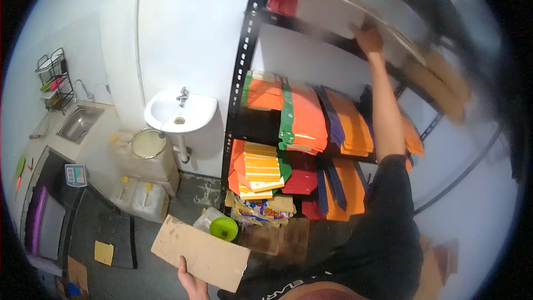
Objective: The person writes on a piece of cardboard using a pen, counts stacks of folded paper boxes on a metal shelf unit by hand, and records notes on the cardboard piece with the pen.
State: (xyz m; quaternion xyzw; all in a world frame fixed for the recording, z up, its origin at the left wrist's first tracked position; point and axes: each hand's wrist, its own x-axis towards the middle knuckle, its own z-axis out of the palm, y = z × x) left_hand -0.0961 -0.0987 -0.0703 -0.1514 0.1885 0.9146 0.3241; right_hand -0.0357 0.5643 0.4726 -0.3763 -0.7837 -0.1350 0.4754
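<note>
In the head view, my left hand (192, 284) grips the lower edge of a flat brown cardboard piece (201, 251), thumb over its face. The cardboard has small dark marks near its upper left corner and a ragged right edge. My right arm stretches up to the black slotted-metal rack. There my right hand (369, 38) is at a large pale sheet (327, 11) with brown edges, which slants across the top shelf. Blur smears its fingers, so their hold on the sheet is unclear. Blurred brown cardboard (438, 86) lies to the right of the sheet.
The rack's lower shelves carry stacks of orange folded sheets (304, 116), yellow striped packs (262, 162) and dark red sheets (300, 173). Below stands a green bowl (224, 228). Left are a white washbasin (180, 112), plastic jerrycans (150, 201) and a steel sink (81, 123).
</note>
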